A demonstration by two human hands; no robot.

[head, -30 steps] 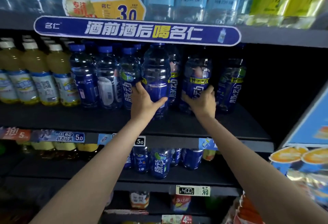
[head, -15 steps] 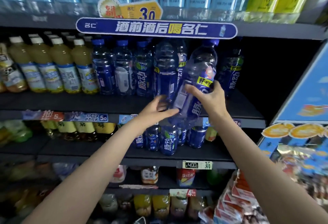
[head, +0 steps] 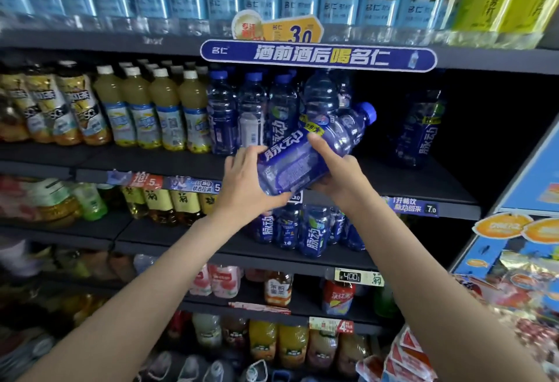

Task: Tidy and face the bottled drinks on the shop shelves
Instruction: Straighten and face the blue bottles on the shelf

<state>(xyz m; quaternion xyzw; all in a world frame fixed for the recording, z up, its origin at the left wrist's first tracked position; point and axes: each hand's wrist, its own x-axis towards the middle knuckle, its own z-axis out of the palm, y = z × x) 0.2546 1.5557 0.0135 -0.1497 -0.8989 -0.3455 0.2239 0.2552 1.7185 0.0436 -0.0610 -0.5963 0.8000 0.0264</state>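
While the shelving (head: 408,183) fills the whole view, the bit that matters is the second shelf down, where a row of blue bottles (head: 251,115) stands upright next to yellow bottles (head: 166,112) on the left. Right of that row there's a dark open stretch of shelf, with just one lone bottle (head: 422,130) standing well apart near the right end, so plenty of room there. Overhead, a blue banner (head: 317,56) hangs off the edge of the shelf above. Both bare forearms reach up from the bottom corners and meet in front of the shelf lip. Between them is the held bottle (head: 305,157), tipped way over, cap (head: 367,111) pointing up and right, base down-left, out in front of the shelf edge and off the shelf. Left hand (head: 245,182) cups the base end, fingers curled around behind it and thumb underneath. Right hand (head: 338,170) grips the middle from below, thumb laid across the label; its other fingers are hidden behind the bottle.
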